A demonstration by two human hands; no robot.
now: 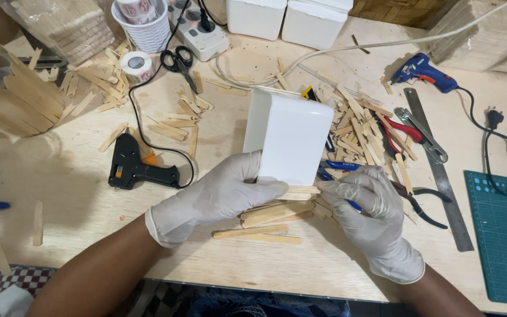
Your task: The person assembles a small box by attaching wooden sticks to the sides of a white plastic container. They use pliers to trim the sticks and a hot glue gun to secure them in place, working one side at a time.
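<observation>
left hand [215,199] clamps white box [289,138] steady | right hand [365,205] pinches stick [297,189] to its base, pen [338,166] tucked | my view: sticks [265,226] stacked beneath

Box: your left hand [218,199] and right hand [368,211] are flanking the box [289,138].
Sticks: sticks [271,220] are lying before it.
Glue gun: glue gun [136,167] is lying left.

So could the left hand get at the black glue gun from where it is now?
Probably yes: the black glue gun lies in the open just beside the left hand, nothing between them, though that hand currently holds the white box.
</observation>
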